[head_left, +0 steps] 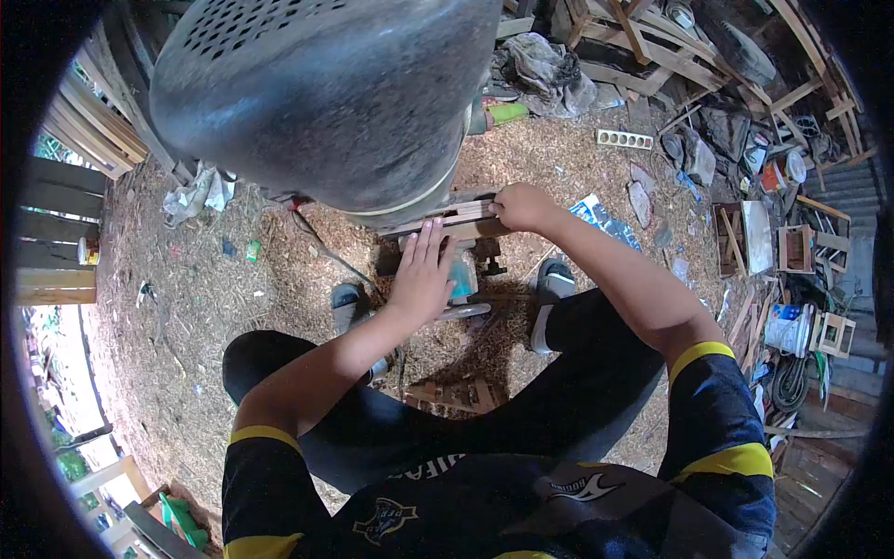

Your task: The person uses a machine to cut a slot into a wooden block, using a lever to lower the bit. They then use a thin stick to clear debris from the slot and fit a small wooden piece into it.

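A piece of wood [475,229] lies across a machine [463,277] with a teal part, between my knees. My left hand [425,270] rests on the near edge of the wood, its fingers stretched out and pointing away from me. At the right end of the wood, my right hand [523,207] has its fingers closed round the end of a thin wooden strip [468,209]. A large dark rounded object [326,112] with a perforated top hangs over the far side and hides part of the wood and machine.
A cable [321,244] runs over the shavings-covered floor on the left. A white power strip [624,139] lies at the upper right. Wooden crates [795,249], a tyre [745,51] and scrap wood stand along the right. My feet are either side of the machine.
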Available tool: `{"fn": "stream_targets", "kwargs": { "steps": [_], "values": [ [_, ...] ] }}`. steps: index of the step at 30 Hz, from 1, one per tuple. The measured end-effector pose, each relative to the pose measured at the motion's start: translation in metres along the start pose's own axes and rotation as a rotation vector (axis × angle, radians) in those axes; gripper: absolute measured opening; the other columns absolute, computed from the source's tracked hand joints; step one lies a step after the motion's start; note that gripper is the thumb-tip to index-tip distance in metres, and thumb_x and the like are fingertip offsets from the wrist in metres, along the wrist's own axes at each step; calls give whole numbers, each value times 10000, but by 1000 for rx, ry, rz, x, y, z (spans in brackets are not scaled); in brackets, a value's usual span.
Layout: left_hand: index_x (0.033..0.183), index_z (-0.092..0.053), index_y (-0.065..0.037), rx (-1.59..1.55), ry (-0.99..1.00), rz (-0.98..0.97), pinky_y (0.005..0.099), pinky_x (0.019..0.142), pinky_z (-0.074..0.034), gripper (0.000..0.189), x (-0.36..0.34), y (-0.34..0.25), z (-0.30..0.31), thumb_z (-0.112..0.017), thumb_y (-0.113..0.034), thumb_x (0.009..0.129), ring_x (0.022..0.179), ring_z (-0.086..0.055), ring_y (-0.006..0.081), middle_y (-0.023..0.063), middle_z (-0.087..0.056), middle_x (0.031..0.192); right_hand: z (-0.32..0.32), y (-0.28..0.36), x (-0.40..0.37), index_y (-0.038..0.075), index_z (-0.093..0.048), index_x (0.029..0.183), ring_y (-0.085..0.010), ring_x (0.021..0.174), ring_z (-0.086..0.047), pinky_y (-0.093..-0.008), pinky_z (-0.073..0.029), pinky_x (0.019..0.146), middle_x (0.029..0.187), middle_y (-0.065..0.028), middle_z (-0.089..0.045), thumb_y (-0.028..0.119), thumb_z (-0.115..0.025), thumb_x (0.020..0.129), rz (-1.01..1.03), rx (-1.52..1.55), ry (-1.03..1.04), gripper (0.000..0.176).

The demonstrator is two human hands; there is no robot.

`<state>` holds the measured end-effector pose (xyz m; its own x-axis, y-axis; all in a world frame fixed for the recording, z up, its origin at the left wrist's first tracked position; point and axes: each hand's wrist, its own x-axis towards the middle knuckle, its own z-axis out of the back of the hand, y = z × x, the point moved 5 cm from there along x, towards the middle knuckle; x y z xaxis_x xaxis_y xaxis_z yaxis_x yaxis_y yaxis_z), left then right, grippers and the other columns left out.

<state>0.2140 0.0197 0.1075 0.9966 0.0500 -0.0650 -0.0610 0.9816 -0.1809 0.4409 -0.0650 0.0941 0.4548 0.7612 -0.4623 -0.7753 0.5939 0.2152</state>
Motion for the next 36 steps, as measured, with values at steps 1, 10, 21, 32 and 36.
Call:
{"fn": "stream_targets", "kwargs": {
  "steps": [1, 10, 21, 32, 36],
  "values": [
    [1576, -376, 7, 29, -4, -2, 542, 1287, -169, 752, 0, 4, -3, -660, -298, 950, 1583, -213, 418, 285, -237, 1684, 4, 4, -2, 69, -781, 1043, -402, 1035, -715, -519, -556, 929, 1090, -200, -750, 377, -582, 1004, -7, -1, 7, 369],
    [1544, -394, 55, 68, -56, 31, 501, 1282, -224, 627, -20, 31, -3, -565, -145, 975, 1564, -294, 378, 246, -312, 1671, -7, 27, 7, 58, -776, 1025, -411, 1008, -708, -524, -553, 925, 1027, -192, -751, 395, -584, 1005, 76, 22, -72, 389],
    [1537, -414, 31, 19, -18, 65, 491, 1282, -247, 691, -32, 55, 8, -595, -28, 873, 1566, -313, 314, 200, -323, 1682, 1, 54, 0, 48, -774, 982, -416, 955, -715, -520, -561, 901, 981, -197, -748, 418, -606, 1002, 100, 104, -127, 407],
    [1466, -485, 31, -133, -204, 1, 488, 1221, -358, 660, -29, 62, 25, -610, 33, 818, 1478, -424, 378, 228, -457, 1564, 10, 65, 0, 61, -726, 1131, -393, 1084, -703, -501, -567, 939, 1099, -212, -740, 396, -781, 858, 239, 31, -125, 436],
    [1431, -505, 23, -91, -148, 142, 480, 1192, -388, 589, -25, 83, 16, -597, 5, 849, 1414, -484, 391, 229, -537, 1465, 11, 67, 1, 60, -732, 1150, -392, 1081, -702, -498, -562, 960, 1089, -221, -736, 317, -795, 816, 177, 70, -135, 427]
  ]
}}
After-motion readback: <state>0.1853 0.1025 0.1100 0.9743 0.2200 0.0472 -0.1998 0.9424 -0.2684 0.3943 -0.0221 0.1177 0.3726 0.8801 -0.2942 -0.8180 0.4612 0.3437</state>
